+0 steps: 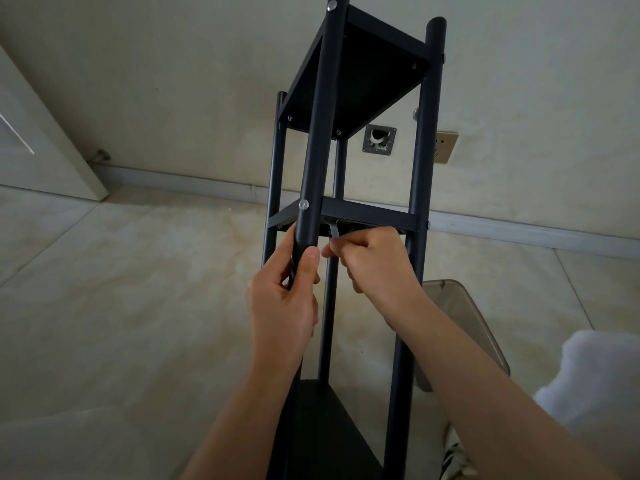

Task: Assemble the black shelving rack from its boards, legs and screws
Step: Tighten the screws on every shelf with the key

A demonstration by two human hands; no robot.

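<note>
While we look along it from one end, rack: the black shelving rack [349,140] lies tilted over the pale tiled floor [121,289], four round black legs running away from us toward the wall [180,81].
Boards: we see a far board [360,77] from its dark underside, a middle board [367,216] edge-on just above our hands, and a near board [322,427] low in the view between our forearms.
Screws: a silver screw head [303,204] sits in the nearest leg [317,150] where the middle board meets it; smaller screws show at other joints.
Left hand: our left hand [282,299] grips the nearest leg just below that screw, fingers wrapped round the tube and thumb laid up along it.
Right hand: our right hand [372,261] pinches a small silver hex key [334,229], fingers curled together on it; the key's upper end reaches under the middle board.
Edges and room: a grey skirting [207,181] lines the wall's foot, a white door [38,140] stands at left, and open floor spreads left of the rack.
Container: a clear smoky bin [467,317] rests on the floor right of the rack, partly behind our right forearm; we cannot tell what it holds.
Wall fittings: a metal plate [379,140] and a socket [445,147] are beyond the legs.
</note>
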